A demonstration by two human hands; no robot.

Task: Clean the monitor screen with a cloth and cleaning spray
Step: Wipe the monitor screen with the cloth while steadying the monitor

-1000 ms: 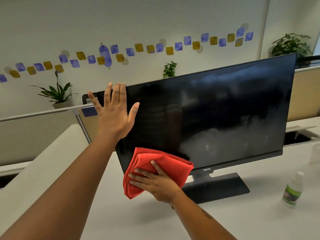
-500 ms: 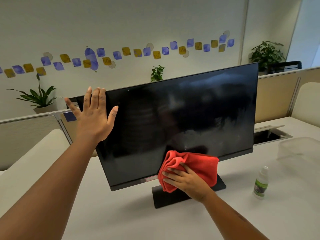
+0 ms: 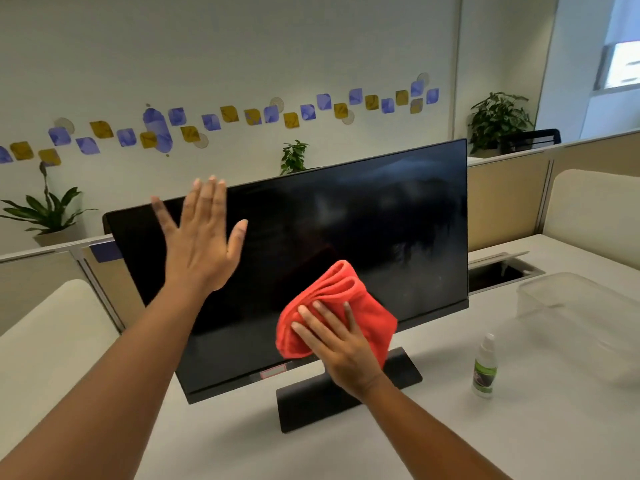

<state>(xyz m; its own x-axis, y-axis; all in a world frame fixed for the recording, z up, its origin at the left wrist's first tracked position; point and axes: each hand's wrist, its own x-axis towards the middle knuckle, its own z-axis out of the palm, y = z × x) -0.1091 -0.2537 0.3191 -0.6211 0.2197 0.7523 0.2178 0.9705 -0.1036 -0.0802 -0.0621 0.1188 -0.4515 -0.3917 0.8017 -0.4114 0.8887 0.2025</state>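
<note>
A black monitor [image 3: 381, 230] stands tilted on its dark stand [image 3: 311, 403] in the middle of the white desk. My right hand [image 3: 341, 344] presses a bunched red cloth [image 3: 332, 306] flat against the lower middle of the screen. My left hand [image 3: 199, 237] is raised in front of the screen's upper left part, fingers spread and holding nothing; whether it touches the screen I cannot tell. A small spray bottle [image 3: 484, 367] with a green label and white cap stands upright on the desk to the right of the stand.
A clear plastic container [image 3: 581, 313] sits on the white desk [image 3: 519, 438] at the right. A cable slot [image 3: 498, 271] is open behind the monitor's right edge. Beige partitions [image 3: 505, 199] with potted plants [image 3: 45, 209] surround the desk.
My right hand has wiped the red cloth from the screen's lower left to its lower middle. My left hand has come off the top left edge and moved right, in front of the screen.
</note>
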